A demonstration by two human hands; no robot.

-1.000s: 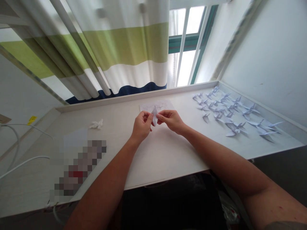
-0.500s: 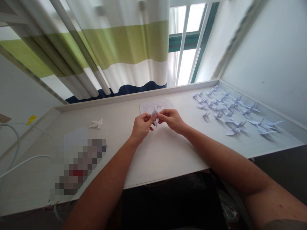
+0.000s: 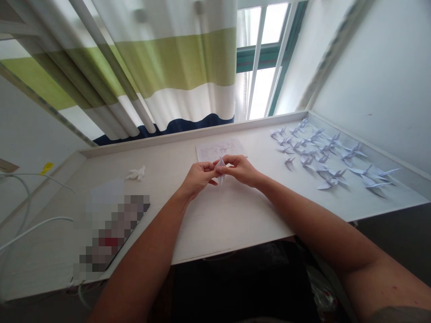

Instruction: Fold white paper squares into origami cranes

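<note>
A small folded piece of white paper (image 3: 221, 178), diamond-shaped with pointed ends, is held upright over the middle of the desk. My left hand (image 3: 199, 178) pinches it from the left. From the right, my right hand (image 3: 243, 170) grips it too, its thumb lying across the front of the paper. The fingers hide much of the folds. Behind my hands lies a flat sheet with printing or writing (image 3: 215, 149). Several folded white paper cranes (image 3: 332, 179) stand grouped on the right side of the desk.
A crumpled white tissue (image 3: 136, 173) lies left of my hands. Nearer the left edge are a pale sheet (image 3: 106, 194) and a long pixelated object (image 3: 114, 235). White cables (image 3: 37, 231) run in from the left. A raised rim (image 3: 175, 137) borders the white desk (image 3: 229, 224) at the back.
The folded paper has shifted slightly right and turned a little. My right thumb now lies across its front, where my left thumb was before.
</note>
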